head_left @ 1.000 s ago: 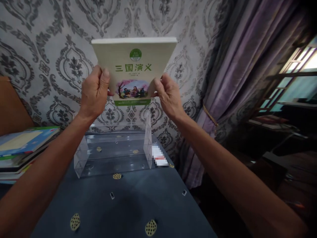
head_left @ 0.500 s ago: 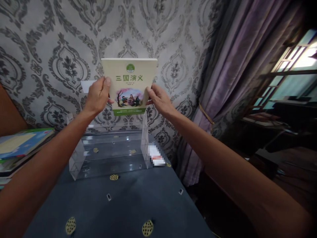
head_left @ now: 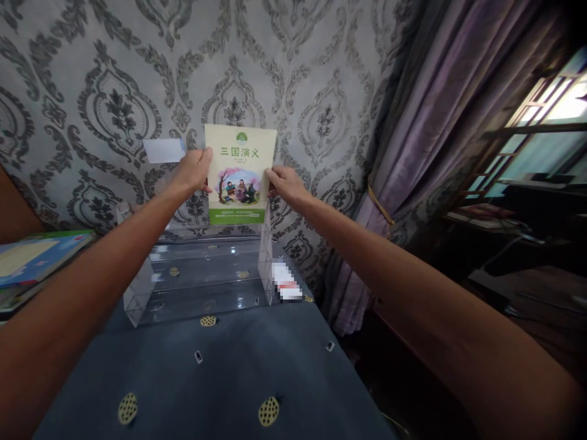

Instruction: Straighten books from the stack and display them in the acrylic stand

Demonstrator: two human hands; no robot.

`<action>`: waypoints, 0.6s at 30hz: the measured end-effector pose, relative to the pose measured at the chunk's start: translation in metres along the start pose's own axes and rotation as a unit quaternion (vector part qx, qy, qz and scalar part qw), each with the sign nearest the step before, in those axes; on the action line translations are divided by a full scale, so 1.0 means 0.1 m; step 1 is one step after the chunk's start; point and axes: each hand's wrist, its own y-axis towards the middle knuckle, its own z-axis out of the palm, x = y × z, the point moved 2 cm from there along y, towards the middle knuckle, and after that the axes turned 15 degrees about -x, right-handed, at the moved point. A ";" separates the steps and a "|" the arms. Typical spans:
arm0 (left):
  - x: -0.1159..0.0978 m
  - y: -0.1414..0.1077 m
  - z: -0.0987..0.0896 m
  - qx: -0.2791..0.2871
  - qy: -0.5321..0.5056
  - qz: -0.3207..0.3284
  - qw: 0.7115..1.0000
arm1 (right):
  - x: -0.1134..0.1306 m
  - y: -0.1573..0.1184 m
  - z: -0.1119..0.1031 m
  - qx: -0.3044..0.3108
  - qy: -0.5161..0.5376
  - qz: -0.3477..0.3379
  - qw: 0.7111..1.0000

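Note:
A cream book (head_left: pixel 241 160) with a green bottom band and a picture of seated figures is held upright, cover facing me. My left hand (head_left: pixel 196 171) grips its left edge, and my right hand (head_left: pixel 285 183) pinches its right edge. Below and behind it, a clear tiered stand (head_left: pixel 137 292) rests on the dark blue tablecloth (head_left: pixel 233 379). The book's lower edge overlaps the stand's back top in view; whether they touch I cannot tell. A white card-like piece (head_left: pixel 162 150) shows left of the book, beside my left hand.
Several books (head_left: pixel 41 260) are stacked at the table's left. A blurred white and red item (head_left: pixel 287 282) lies right of the stand. The patterned wall (head_left: pixel 321 110) rises behind, with a tied purple curtain (head_left: pixel 389 183) and a window to the right.
The book has moved away from me and slightly down, looking smaller, with both hands still on it. More of the white piece shows at left. The view has shifted slightly.

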 end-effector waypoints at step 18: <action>0.10 -0.04 0.01 -0.063 -0.042 0.005 0.997 | -0.10 0.12 0.06 0.014 0.038 0.005 0.999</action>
